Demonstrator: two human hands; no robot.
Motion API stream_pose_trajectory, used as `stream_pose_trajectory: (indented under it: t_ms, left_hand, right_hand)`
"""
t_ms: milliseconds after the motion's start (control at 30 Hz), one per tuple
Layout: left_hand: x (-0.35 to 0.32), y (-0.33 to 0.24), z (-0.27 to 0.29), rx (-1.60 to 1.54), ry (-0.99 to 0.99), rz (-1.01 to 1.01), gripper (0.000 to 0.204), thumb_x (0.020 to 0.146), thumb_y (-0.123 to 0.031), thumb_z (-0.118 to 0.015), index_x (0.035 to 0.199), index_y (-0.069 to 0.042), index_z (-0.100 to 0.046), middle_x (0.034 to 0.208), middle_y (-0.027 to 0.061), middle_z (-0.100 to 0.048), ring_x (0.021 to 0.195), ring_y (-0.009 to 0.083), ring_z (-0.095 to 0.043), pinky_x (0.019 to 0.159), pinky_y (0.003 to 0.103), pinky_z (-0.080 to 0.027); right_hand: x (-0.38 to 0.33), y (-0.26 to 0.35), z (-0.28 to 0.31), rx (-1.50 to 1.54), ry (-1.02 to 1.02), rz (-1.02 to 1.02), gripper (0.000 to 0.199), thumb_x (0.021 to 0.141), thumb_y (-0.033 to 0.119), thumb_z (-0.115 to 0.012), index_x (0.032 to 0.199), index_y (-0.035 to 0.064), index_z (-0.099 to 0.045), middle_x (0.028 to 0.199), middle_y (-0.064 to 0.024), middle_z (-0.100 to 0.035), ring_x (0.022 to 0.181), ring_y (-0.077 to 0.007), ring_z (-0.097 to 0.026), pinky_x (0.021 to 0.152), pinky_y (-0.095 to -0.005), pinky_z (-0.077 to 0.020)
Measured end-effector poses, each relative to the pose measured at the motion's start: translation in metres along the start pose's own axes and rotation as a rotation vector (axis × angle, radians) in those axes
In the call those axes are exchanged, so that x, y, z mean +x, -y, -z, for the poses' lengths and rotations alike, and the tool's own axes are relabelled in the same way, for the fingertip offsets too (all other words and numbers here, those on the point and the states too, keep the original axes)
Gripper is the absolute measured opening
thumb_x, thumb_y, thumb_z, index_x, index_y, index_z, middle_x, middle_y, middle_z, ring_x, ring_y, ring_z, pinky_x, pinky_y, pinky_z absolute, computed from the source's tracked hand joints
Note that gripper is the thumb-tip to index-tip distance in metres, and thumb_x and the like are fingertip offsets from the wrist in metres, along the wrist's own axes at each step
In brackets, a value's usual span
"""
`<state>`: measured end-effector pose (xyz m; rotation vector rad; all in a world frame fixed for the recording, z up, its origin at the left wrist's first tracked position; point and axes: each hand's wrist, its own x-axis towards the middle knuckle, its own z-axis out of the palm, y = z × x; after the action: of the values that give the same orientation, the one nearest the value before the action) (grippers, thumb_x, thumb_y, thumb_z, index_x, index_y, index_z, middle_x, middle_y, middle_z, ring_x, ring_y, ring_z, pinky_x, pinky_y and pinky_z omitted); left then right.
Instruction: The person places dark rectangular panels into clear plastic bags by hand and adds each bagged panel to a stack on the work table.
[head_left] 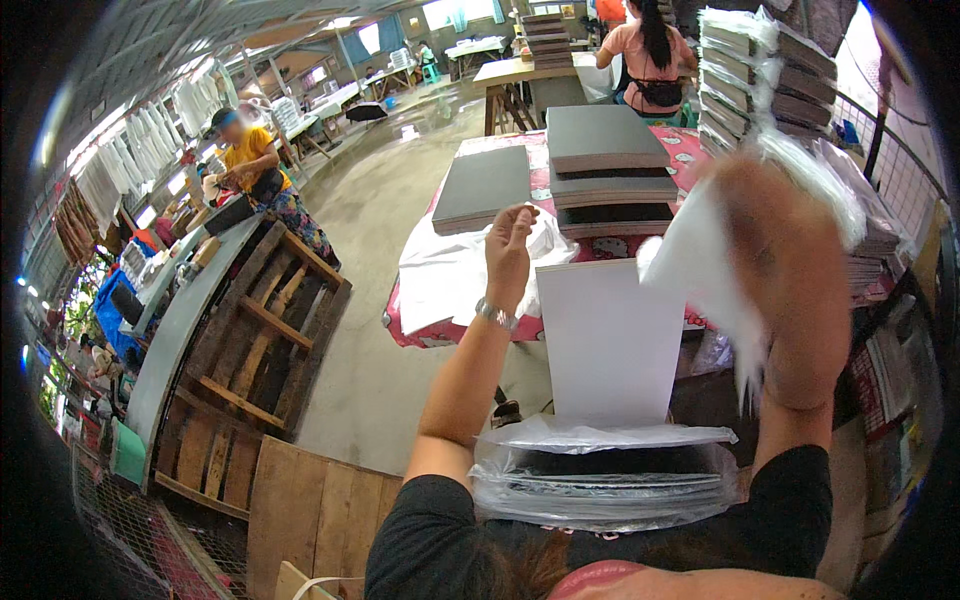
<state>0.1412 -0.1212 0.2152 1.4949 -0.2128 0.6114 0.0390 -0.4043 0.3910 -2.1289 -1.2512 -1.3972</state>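
Note:
My left hand [512, 250] is raised over the near left of the table, its fingers curled closed; I cannot make out what, if anything, is in them. Crumpled white plastic [440, 265] lies behind it. A thin whitish plastic sheet [715, 270] hangs from my right hand [775, 240], which is smeared by motion, its fingers hard to see. Between my forearms is a flat white board [610, 340]. Close to my body sits a stack of dark flat pieces in clear plastic bags [605, 490]. Grey boards [608, 140] are stacked on the table, with another grey pile [485, 190] to their left.
The table wears a pink-red patterned cloth [420, 325]. Tall plastic-wrapped stacks [735, 80] stand at the far right. A wooden pallet [260, 350] leans against a grey workbench [190, 330] at left. One person [250, 165] works there; another [650, 60] sits beyond the table.

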Motion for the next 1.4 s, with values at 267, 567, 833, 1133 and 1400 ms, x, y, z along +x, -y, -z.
stream_pose_trajectory:
  t_ms: [267,567,833,1133,1400]
  left_hand:
    - [-0.093,-0.099,-0.043,0.163,0.413,-0.091,0.094,0.076,-0.028,-0.073,0.138,0.000,-0.008,0.133,0.0227,-0.036,0.125,0.0272,-0.038,0.101,0.036,-0.032]
    - [-0.057,-0.080,-0.039,0.732,0.304,0.059,0.054,0.074,-0.008,-0.062,0.123,0.003,-0.041,0.105,0.0230,-0.060,0.099,0.0337,-0.059,0.085,0.039,-0.046]
    - [-0.016,-0.083,0.038,0.563,0.398,0.293,0.024,0.078,-0.014,-0.059,0.094,0.003,-0.064,0.081,0.0131,-0.066,0.078,0.0196,-0.063,0.071,0.031,-0.050]
    - [-0.058,-0.027,-0.010,-0.711,0.094,0.490,0.023,0.086,-0.023,-0.061,0.100,-0.004,-0.058,0.092,0.0056,-0.061,0.086,0.0168,-0.060,0.076,0.031,-0.052]
    - [-0.102,-0.036,-0.083,-0.813,0.423,0.607,0.033,0.090,-0.038,-0.054,0.106,-0.009,-0.056,0.102,0.0048,-0.059,0.089,0.0112,-0.058,0.075,0.027,-0.050]
  right_hand:
    - [-0.013,0.020,-0.107,0.347,0.602,0.021,0.018,0.073,0.005,-0.057,0.090,0.0009,-0.053,0.076,-0.0203,-0.061,0.074,-0.0359,-0.063,0.064,-0.0432,-0.0496]
    - [0.003,0.003,-0.135,0.305,0.539,-0.097,0.018,0.075,0.011,-0.061,0.083,-0.0028,-0.055,0.075,-0.0238,-0.061,0.076,-0.0402,-0.061,0.067,-0.0455,-0.0483]
    - [-0.013,-0.054,-0.107,0.613,0.382,-0.258,0.012,0.073,0.006,-0.066,0.078,-0.0026,-0.061,0.071,-0.0201,-0.062,0.066,-0.0331,-0.062,0.063,-0.0359,-0.0475]
    - [-0.062,-0.018,-0.130,1.125,0.165,-0.471,0.010,0.076,0.001,-0.052,0.085,-0.0014,-0.054,0.098,-0.0121,-0.061,0.095,-0.0187,-0.056,0.085,-0.0311,-0.0421]
    - [-0.093,0.006,-0.162,0.559,-0.193,-0.049,0.016,0.059,0.010,-0.064,0.062,0.0079,-0.049,0.052,-0.0068,-0.044,0.046,-0.0272,-0.050,0.043,-0.0364,-0.0388]
